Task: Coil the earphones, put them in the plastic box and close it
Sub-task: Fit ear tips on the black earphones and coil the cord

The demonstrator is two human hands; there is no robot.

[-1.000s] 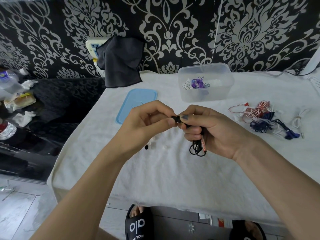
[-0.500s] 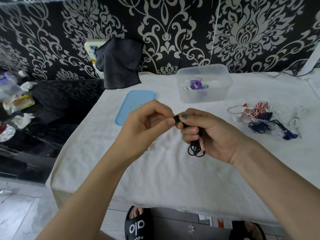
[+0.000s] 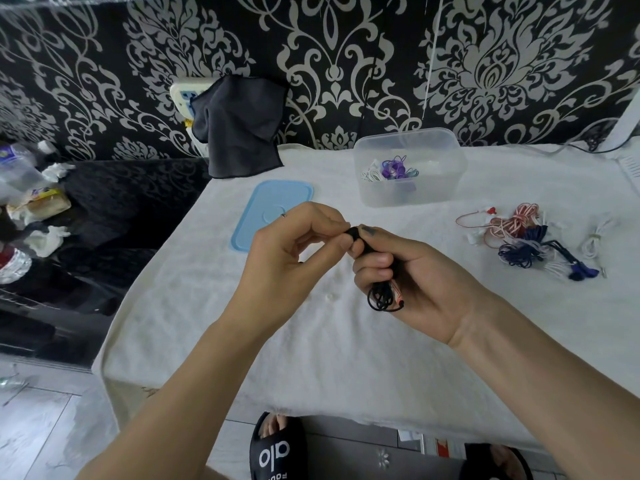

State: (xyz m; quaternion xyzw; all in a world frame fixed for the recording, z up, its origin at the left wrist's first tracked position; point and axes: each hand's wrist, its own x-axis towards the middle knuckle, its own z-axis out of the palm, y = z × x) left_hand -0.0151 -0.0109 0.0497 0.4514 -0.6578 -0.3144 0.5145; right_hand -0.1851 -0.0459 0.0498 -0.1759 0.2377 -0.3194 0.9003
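Coiling step: both hands' grip pinches the black earphones; next, into the plastic box beyond.

Soft even daylight, wide-angle edge distortion

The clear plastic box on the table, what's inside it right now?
Inside the plastic box lie a purple coiled earphone and a white one. The translucent wall blurs whatever sits beneath them.
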